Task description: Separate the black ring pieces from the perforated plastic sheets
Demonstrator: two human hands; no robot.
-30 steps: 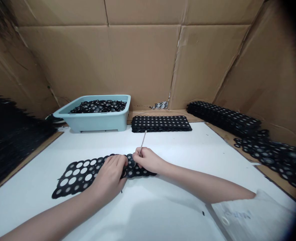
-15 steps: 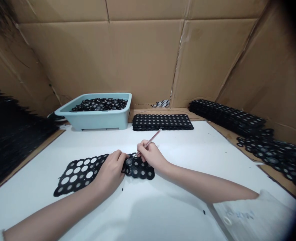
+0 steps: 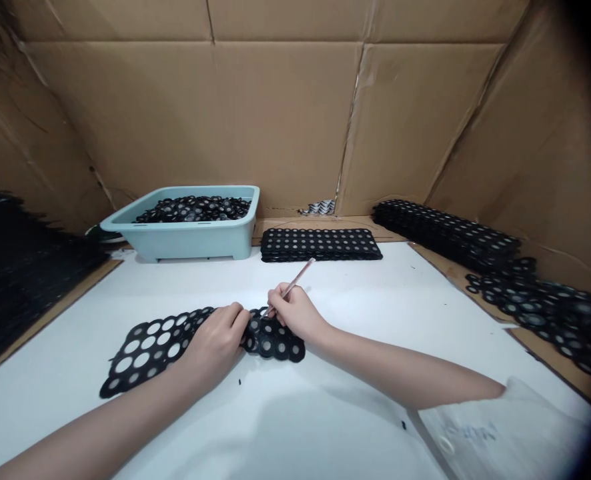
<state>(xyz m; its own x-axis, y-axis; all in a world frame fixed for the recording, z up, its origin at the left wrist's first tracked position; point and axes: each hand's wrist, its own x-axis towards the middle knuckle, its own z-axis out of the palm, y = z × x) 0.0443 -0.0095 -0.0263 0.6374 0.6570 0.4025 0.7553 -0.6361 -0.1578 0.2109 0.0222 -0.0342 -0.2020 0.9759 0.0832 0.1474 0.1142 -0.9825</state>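
A black sheet of joined rings (image 3: 138, 340) lies on the white table, some rings grey-filled and some open to the white below. My left hand (image 3: 220, 337) is curled over the middle of the sheet, its fingers bent onto the far edge; part of the sheet is hidden under it. My right hand (image 3: 298, 313) pinches a thin pinkish pen-like stick (image 3: 299, 277) and rests on the sheet's right part. The stick slants down to the left, its lower tip at the rings close to my left fingers. What the tip touches is too small to tell.
Behind stands a light blue basin (image 3: 190, 241) heaped with loose black rings (image 3: 195, 208). Right of it is a stack of ring sheets (image 3: 321, 245). Another stack (image 3: 445, 227) and a loose pile (image 3: 540, 307) lie along the right; a dark heap (image 3: 20, 273) is at the left.
The whole view has shifted slightly, so things sit a little further left. Both hands keep their hold; the stick's tip stays among the rings near my left fingers.
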